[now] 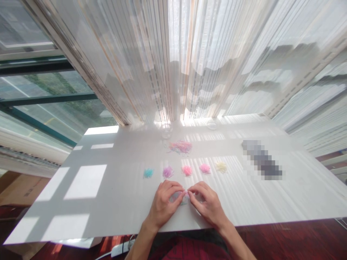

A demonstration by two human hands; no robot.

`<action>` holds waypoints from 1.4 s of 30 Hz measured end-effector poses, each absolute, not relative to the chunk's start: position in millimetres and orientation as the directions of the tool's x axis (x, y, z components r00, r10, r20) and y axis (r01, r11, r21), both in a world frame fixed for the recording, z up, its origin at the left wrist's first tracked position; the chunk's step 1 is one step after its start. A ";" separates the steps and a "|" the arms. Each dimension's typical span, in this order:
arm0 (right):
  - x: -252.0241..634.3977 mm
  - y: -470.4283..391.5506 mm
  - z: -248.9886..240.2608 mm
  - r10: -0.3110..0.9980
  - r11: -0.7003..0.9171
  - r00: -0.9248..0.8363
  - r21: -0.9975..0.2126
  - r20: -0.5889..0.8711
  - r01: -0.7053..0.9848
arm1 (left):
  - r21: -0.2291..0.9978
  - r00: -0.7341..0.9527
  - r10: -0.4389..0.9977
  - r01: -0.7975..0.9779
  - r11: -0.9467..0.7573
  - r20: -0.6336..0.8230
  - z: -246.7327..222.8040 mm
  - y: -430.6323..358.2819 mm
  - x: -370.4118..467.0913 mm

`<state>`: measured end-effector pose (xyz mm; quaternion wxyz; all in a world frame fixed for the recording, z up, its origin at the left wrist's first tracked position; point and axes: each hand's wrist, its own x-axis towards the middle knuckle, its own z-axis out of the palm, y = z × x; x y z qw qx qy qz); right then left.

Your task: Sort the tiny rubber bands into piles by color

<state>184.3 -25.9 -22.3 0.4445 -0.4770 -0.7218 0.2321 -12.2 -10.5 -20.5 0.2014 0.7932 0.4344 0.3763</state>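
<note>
My left hand (166,202) and my right hand (206,204) meet fingertip to fingertip above the front of the white table (121,209). Both are pinched on a tiny pinkish strand (187,193). Under them lie a few pale bits, partly hidden by the fingers. Beyond the hands is a row of small piles of thin strands: teal (148,173), purple (168,171), coral pink (187,170), pink (205,168) and pale yellow (221,166). Behind the row sits a larger mixed pile (181,146) of pink, purple and bluish strands.
Two clear round dishes (166,127) (211,125) stand near the table's back edge. A blurred dark object (262,160) lies on the right side. Sheer curtains (184,65) hang behind the table. A cardboard box (23,187) and a white power strip (120,248) are lower left.
</note>
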 end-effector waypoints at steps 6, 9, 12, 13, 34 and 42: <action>183.0 -25.1 -20.6 0.903 0.419 -0.123 -0.776 0.412 0.471 | 0.704 0.297 0.856 0.486 -0.517 0.424 -20.2 -11.2 -15.9; 185.0 -26.4 -17.2 0.930 0.357 -0.086 -0.828 0.357 0.433 | 0.718 0.280 0.859 0.472 -0.512 0.428 -20.3 -11.3 -16.1; 194.9 -27.8 -12.9 0.962 0.256 -0.017 -0.881 0.272 0.398 | 0.721 0.267 0.857 0.462 -0.516 0.441 -19.9 -11.7 -16.2; 200.7 -27.9 -11.8 0.966 0.233 0.014 -0.889 0.259 0.395 | 0.721 0.267 0.856 0.462 -0.517 0.442 -19.7 -11.9 -16.3; 308.1 16.3 -22.9 0.850 0.006 0.400 -0.764 0.344 0.645 | 0.682 0.285 0.842 0.495 -0.538 0.458 -21.6 -11.2 -15.4; 305.4 16.4 -33.7 0.850 0.085 0.306 -0.685 0.429 0.723 | 0.686 0.295 0.844 0.491 -0.537 0.448 -22.9 -10.7 -15.4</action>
